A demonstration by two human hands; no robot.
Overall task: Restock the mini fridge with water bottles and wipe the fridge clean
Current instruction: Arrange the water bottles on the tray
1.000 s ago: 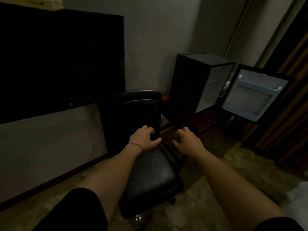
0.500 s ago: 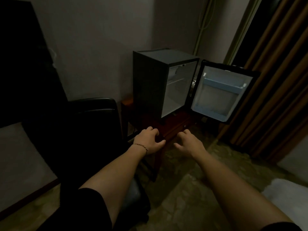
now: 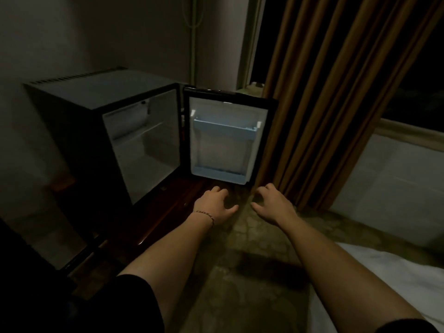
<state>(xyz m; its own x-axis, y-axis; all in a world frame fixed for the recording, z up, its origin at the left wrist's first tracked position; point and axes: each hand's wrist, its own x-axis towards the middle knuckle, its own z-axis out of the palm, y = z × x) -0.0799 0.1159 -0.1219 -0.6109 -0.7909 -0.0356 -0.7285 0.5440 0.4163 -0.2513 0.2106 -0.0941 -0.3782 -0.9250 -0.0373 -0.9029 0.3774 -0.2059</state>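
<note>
- A black box-shaped mini fridge (image 3: 72, 111) is sitting on a dark reddish wooden cabinet (image 3: 153, 212), its pale interior (image 3: 144, 145) showing.
- The fridge's black-framed door (image 3: 228, 140) is standing wide open to the right of the fridge, with a pale blue plastic door shelf (image 3: 225, 128) across its white lining.
- The left hand (image 3: 212, 204), with a thin bracelet (image 3: 205, 215) at the wrist, is hovering in front of the fridge, fingers loosely spread, holding nothing.
- The right hand (image 3: 272, 204) is hovering just beside it, below the open door, fingers relaxed.
- Long brown pleated curtains (image 3: 324, 104) are hanging right of the fridge door.
- A white bed sheet (image 3: 384, 284) is lying well to the right of the fridge.
</note>
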